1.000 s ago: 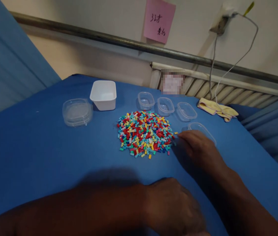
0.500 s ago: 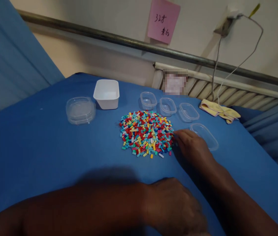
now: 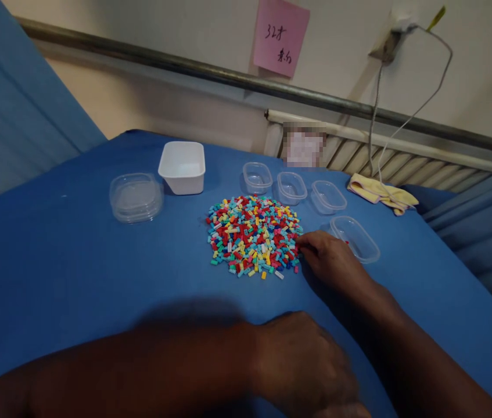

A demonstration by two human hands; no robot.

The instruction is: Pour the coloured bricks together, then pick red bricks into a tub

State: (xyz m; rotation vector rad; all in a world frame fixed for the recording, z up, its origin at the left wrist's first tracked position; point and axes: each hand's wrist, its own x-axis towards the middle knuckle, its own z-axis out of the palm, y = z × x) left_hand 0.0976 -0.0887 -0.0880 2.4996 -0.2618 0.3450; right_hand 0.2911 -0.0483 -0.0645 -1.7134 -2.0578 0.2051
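Observation:
A round heap of small toy building bricks (image 3: 254,235) in red, yellow, light blue, green and other colours lies on the blue cloth. My right hand (image 3: 326,255) is at the heap's right edge, fingers bent and drawn together against the outermost bricks; what they pinch, if anything, is hidden. Just beyond it is a clear plastic tub (image 3: 361,238), with a small red bit showing at its left side beside my hand. My left hand (image 3: 309,363) hangs low in front, back turned up and wrist bent, its fingers mostly hidden at the bottom edge.
Behind the heap stand three more clear tubs (image 3: 258,179). To the left are a white plastic box (image 3: 185,180) and a stack of clear lids (image 3: 136,200). A yellow cloth (image 3: 380,194) lies at the back right, near a hanging cable (image 3: 420,110) and a radiator (image 3: 350,157).
The whole view has shifted slightly, so things sit further left. My right hand stays at the heap's right edge, fingers more bent. The red bit by the near tub now shows.

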